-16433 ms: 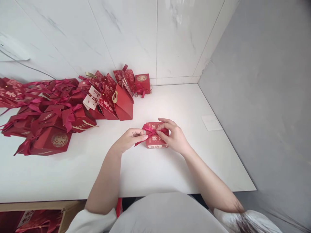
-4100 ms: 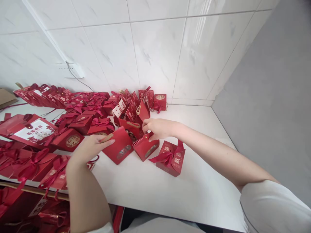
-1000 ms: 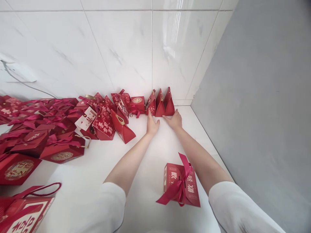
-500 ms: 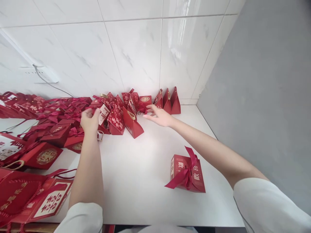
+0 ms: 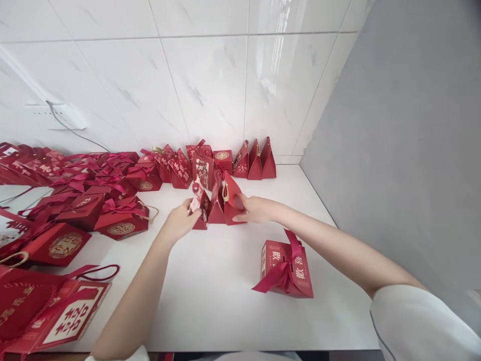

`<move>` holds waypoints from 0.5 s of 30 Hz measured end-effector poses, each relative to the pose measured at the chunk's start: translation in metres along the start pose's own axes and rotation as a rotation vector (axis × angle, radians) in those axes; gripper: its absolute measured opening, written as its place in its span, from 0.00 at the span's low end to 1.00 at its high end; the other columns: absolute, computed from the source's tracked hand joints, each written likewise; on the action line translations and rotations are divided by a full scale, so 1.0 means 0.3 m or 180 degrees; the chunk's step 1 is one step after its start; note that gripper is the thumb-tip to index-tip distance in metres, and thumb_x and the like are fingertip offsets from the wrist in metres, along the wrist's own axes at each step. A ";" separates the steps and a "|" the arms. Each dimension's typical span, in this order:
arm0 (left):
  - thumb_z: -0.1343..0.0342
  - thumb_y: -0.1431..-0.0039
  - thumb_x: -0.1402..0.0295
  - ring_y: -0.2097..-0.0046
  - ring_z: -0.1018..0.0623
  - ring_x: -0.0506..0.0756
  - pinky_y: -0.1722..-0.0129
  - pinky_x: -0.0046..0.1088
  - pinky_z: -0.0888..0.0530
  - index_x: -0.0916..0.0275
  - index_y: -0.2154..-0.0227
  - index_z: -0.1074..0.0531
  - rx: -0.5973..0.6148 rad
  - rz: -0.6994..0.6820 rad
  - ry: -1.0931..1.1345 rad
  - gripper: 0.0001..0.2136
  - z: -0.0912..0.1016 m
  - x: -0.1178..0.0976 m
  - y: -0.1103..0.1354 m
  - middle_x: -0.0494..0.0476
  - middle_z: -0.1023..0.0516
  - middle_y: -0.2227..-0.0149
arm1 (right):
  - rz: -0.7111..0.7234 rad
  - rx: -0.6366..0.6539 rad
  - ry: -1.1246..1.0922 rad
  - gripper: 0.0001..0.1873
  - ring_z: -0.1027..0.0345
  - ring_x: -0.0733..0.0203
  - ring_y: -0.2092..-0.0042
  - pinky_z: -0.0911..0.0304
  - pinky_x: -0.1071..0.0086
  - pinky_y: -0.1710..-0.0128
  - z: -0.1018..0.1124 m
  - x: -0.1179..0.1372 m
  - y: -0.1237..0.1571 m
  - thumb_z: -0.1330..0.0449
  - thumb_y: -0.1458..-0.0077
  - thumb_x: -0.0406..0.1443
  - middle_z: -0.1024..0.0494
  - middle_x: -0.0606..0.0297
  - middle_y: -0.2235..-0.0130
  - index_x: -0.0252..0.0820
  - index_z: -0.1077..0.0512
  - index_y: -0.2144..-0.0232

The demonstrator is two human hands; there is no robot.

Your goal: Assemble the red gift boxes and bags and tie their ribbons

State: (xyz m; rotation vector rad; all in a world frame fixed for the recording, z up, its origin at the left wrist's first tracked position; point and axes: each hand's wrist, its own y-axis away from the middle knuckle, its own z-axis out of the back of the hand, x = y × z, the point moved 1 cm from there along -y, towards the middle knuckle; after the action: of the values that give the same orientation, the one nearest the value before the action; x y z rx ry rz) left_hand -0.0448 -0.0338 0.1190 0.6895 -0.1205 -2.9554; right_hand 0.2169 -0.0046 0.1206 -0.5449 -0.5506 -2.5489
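Three small red triangular gift boxes stand side by side between my two hands, in the middle of the white tabletop. My left hand (image 5: 181, 220) grips the leftmost one, a printed gift box (image 5: 202, 210), with fingers and thumb at its outer side. Against the rightmost, a plain red gift box (image 5: 233, 203) with a gold loop, my right hand (image 5: 255, 208) is closed from the right. A middle gift box (image 5: 216, 208) is pressed between these two. Close to my right forearm lies a larger red box (image 5: 287, 268) with a ribbon bow.
Along the tiled wall (image 5: 210, 85) runs a row of red gift boxes, three triangular ones (image 5: 255, 163) at its right end. Many ribboned boxes (image 5: 120, 220) crowd the left side, with a large red box (image 5: 71, 316) at the front left. A grey wall (image 5: 394, 125) bounds the right.
My left hand has moved right, my right hand slightly right and nearer to me. Three triangular boxes have come forward from the back group and now stand together between my hands.
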 end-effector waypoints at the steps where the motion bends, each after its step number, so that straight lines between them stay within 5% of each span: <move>1: 0.50 0.39 0.55 0.52 0.20 0.65 0.51 0.41 0.25 0.57 0.43 0.32 0.0145 -0.0179 0.0117 0.23 -0.020 -0.033 0.014 0.60 0.19 0.55 | -0.0136 0.0008 0.0018 0.45 0.24 0.43 0.58 0.33 0.62 0.64 0.005 -0.020 0.052 0.41 0.46 0.56 0.21 0.48 0.55 0.36 0.46 0.35; 7: 0.36 0.49 0.60 0.38 0.28 0.64 0.44 0.38 0.27 0.52 0.30 0.54 0.0673 -0.1584 0.0993 0.47 -0.260 -0.170 -0.070 0.58 0.35 0.34 | -0.1037 -0.0536 -0.0348 0.52 0.24 0.42 0.55 0.34 0.62 0.63 -0.004 -0.171 0.244 0.38 0.49 0.55 0.21 0.50 0.53 0.39 0.53 0.32; 11: 0.40 0.45 0.68 0.39 0.28 0.63 0.40 0.40 0.30 0.59 0.30 0.52 0.0442 -0.1776 0.1360 0.41 -0.445 -0.242 -0.235 0.60 0.31 0.37 | -0.1427 -0.1385 -0.0849 0.48 0.27 0.43 0.48 0.33 0.62 0.57 -0.023 -0.324 0.218 0.35 0.51 0.46 0.24 0.51 0.46 0.40 0.50 0.33; 15: 0.45 0.40 0.70 0.39 0.28 0.59 0.37 0.38 0.33 0.60 0.32 0.45 0.0145 -0.1889 0.1497 0.33 -0.546 -0.313 -0.343 0.59 0.29 0.39 | -0.1819 -0.1948 -0.1129 0.46 0.27 0.43 0.47 0.32 0.60 0.54 -0.032 -0.473 0.156 0.34 0.52 0.44 0.23 0.49 0.47 0.36 0.45 0.36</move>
State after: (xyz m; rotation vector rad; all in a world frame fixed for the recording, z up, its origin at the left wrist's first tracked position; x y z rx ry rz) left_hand 0.1031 0.0706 0.0032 1.6520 0.0709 -3.2017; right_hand 0.3535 0.0041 0.0596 -1.2153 -0.0036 -3.1935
